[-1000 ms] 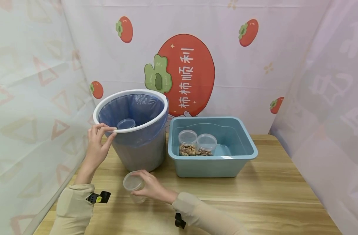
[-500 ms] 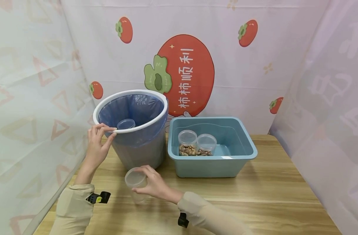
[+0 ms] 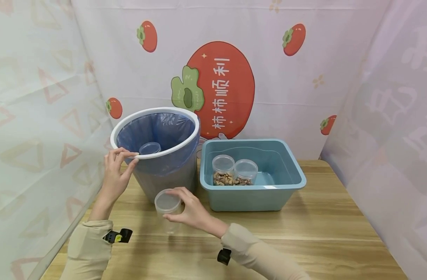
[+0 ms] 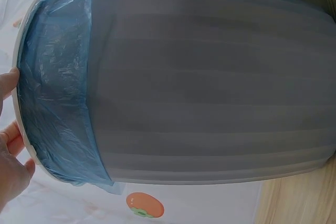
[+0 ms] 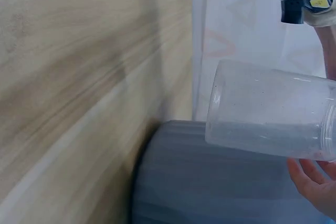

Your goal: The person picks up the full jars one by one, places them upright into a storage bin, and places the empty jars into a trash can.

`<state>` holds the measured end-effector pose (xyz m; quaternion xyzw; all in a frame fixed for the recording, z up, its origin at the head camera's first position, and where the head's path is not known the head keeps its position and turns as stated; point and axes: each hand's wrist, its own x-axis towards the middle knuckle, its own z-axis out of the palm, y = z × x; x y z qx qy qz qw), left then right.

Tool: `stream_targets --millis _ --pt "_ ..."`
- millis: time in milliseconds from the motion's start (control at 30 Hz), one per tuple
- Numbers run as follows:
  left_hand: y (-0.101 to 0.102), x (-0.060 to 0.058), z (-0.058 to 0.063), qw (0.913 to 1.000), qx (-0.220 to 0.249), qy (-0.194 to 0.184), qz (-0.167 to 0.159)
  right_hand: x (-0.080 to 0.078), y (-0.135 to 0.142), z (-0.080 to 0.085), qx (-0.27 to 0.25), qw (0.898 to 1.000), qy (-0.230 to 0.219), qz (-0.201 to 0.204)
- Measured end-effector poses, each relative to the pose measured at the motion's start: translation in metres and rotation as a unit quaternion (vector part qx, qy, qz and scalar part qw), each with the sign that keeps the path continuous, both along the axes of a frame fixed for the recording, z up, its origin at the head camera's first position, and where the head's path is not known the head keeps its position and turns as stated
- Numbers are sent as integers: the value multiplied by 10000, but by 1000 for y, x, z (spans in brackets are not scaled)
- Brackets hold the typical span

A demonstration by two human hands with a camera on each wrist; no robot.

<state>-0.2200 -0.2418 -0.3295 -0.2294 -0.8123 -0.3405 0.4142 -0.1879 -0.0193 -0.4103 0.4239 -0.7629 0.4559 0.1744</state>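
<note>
My right hand (image 3: pixel 194 212) grips an empty clear plastic jar (image 3: pixel 170 217) near its lid, thumb on the near side and fingers on the far side. In the right wrist view the jar (image 5: pixel 262 111) hangs above the table, its bottom in front of the trash can. My left hand (image 3: pixel 116 173) pinches the white rim (image 3: pixel 171 150) of the grey trash can (image 3: pixel 167 182), which has a blue bag (image 4: pixel 58 87) folded over its edge. Inside the can, another clear jar's lid (image 3: pixel 150 148) shows; the rest of that jar is hidden by the rim.
Right of the trash can stands a blue-green plastic basin (image 3: pixel 248 200). Two lidded jars with walnuts, one on the left (image 3: pixel 223 171) and one on the right (image 3: pixel 246 172), stand in it. The wooden table (image 3: pixel 325 233) ends at patterned cloth walls.
My right hand has raised the empty jar and carried it a little to the right and toward the trash can. The left hand has stayed on the rim.
</note>
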Motion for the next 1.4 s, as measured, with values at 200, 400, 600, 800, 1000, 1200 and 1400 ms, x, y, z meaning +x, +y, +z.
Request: stream_targets --millis 200,400,600,800,1000,1200,1400 --pt "1 0 1 10000 4 -15 5 -3 10 16 -131 9998 150 42" --pt "1 -2 1 10000 -8 -15 8 -6 20 35 -255 9993 268 61" --pt "1 -2 0 10000 -14 -41 10 -9 31 58 -281 9990 344 50" --pt "1 -2 0 10000 5 -22 -7 -14 42 78 -356 9976 591 5" --pt "1 -1 0 10000 37 -9 -22 -18 51 101 -449 9973 577 -44" --pt "1 0 0 10000 38 -12 -5 -21 58 120 -560 9978 329 -164" --pt "1 0 1 10000 48 -28 -10 -23 64 136 -578 9978 5 -312"
